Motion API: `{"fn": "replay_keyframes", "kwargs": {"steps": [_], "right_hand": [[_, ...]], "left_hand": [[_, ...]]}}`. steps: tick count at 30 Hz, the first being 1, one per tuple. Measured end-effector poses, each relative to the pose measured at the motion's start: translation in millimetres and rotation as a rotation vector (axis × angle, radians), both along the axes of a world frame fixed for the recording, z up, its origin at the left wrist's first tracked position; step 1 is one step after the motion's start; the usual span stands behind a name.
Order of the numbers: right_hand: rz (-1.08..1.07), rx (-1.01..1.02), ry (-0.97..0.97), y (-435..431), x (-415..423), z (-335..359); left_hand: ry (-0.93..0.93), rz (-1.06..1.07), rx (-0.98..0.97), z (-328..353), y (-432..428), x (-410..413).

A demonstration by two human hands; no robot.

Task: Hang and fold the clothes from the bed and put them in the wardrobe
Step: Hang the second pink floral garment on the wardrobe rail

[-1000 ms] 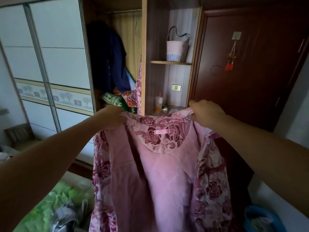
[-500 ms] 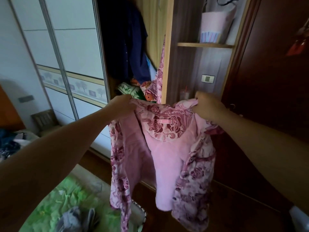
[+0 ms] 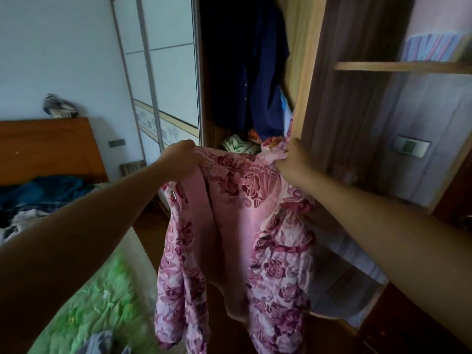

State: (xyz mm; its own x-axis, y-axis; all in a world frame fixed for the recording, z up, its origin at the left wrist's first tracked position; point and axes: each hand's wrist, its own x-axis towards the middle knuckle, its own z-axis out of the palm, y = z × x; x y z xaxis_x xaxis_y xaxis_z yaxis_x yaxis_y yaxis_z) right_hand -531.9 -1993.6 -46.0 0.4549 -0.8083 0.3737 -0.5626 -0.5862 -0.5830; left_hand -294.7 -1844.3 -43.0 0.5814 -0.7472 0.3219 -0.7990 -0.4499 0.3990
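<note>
Here's the pink rose-print jacket (image 3: pixel 229 226), held up in the centre of the frame, right in front of the open wardrobe (image 3: pixel 306 72). The left hand (image 3: pixel 178 162) pinches one shoulder beside the collar, fingers curled over the cloth. The right hand (image 3: pixel 293 164) has the other shoulder bunched in a closed fist. Both hold fabric and nothing else, and no hanger shows anywhere in view.

Now the worry: this looks like a padded, weighty piece hanging from two small grips. If one hand lets go to fetch a hanger, I'd expect the jacket to swing and slump sideways. The right hand sits close against the wardrobe's wooden upright, so a sleeve could snag there going in. The hem hangs low and might drag on the dark floor.

The jacket itself hangs open at the front, its plain pink lining facing us. Quilted rose panels run down both sides, a small pink loop sits at the neck, and the sleeves droop.

Behind it a dark blue garment (image 3: pixel 250 60) hangs at upper centre over a bright folded pile (image 3: pixel 240 146). A white sliding door (image 3: pixel 166 72) stands to the left and a shelf (image 3: pixel 398 66) at upper right. The green bedcover (image 3: pixel 97 302) fills the lower left, and more clothes (image 3: pixel 43 187) are heaped at the left edge
</note>
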Motion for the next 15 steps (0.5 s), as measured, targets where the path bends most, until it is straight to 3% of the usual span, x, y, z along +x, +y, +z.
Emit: {"fn": "replay_keyframes", "kwargs": {"steps": [6,15], "right_hand": [[0.083,-0.060,0.095,-48,55,4],[0.142,-0.070,0.092,-104,128,29]], "left_hand": [[0.049,0.115,-0.021,0,-22,30],[0.052,0.172,-0.095,19,-66,74]]}}
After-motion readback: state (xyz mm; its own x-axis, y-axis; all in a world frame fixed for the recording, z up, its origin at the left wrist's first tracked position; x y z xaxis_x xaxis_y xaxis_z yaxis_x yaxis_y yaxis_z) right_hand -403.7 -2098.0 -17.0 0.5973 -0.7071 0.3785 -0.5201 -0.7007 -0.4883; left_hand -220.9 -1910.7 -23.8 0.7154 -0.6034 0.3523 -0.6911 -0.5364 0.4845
